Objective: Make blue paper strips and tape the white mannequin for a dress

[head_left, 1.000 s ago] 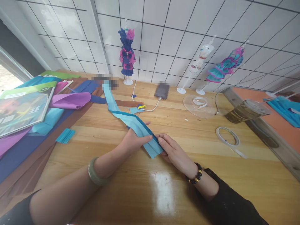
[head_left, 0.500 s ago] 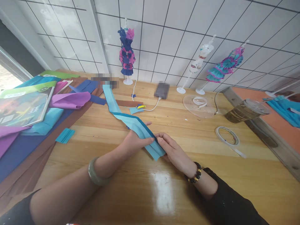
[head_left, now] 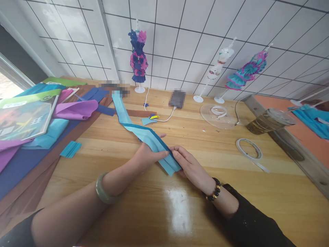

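Note:
A long light-blue paper strip (head_left: 146, 135) with a darker blue edge runs from the back of the table toward me, bent partway along. Under its near part lies my left hand (head_left: 147, 156), the thumb pressed on top and the other fingers beneath, mostly hidden by the strip. At the strip's darker right edge, close to the near end, my right hand (head_left: 186, 163) pinches it between thumb and fingers. The two hands are close together just above the wooden table (head_left: 128, 219).
Coloured paper sheets and a magazine (head_left: 25, 115) cover the left, near a small folded blue piece (head_left: 71, 149). A tape roll (head_left: 249, 149), a lidded cup (head_left: 269, 121) and a clear disc (head_left: 218, 116) stand right. Dressed doll figures (head_left: 138, 56) line the tiled wall.
Both hands keep the same hold on the strip. The view has shifted very slightly; nothing else visibly differs.

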`<state>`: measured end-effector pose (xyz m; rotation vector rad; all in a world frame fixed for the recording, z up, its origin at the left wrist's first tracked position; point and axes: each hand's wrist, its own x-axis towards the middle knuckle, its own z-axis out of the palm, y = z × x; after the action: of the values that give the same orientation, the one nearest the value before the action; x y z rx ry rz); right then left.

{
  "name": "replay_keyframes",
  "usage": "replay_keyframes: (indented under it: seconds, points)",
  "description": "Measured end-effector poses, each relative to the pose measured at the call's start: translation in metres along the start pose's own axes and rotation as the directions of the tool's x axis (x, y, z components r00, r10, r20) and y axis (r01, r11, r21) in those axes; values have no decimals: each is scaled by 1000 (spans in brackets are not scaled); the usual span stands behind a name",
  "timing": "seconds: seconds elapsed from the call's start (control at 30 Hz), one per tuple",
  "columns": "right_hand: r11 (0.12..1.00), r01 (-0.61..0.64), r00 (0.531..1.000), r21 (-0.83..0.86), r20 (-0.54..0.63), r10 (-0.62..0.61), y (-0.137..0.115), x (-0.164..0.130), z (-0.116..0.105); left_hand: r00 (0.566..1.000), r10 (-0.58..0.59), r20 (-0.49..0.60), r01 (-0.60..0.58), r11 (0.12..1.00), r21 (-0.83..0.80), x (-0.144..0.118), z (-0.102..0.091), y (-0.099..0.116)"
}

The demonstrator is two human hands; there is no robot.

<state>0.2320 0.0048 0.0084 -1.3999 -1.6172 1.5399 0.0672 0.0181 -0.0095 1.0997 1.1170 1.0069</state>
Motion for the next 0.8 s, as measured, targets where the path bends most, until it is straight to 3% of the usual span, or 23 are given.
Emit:
replay_keyframes:
  seconds: [0.33, 0.6, 0.8]
  points:
    - [1000, -3, 1000, 25, 3, 3, -2, 0, -1, 998, -53, -35, 51, 996, -69, -3, 2, 6]
    - [999, -16, 1000, 30, -4, 16, -3, -1, 0, 998, 24, -66, -27, 998, -49, 2, -4, -2]
    - [997, -24, 1000, 73, 21, 22, -2, -1, -1, 999, 7, -39, -10, 997, -75, 2, -3, -4]
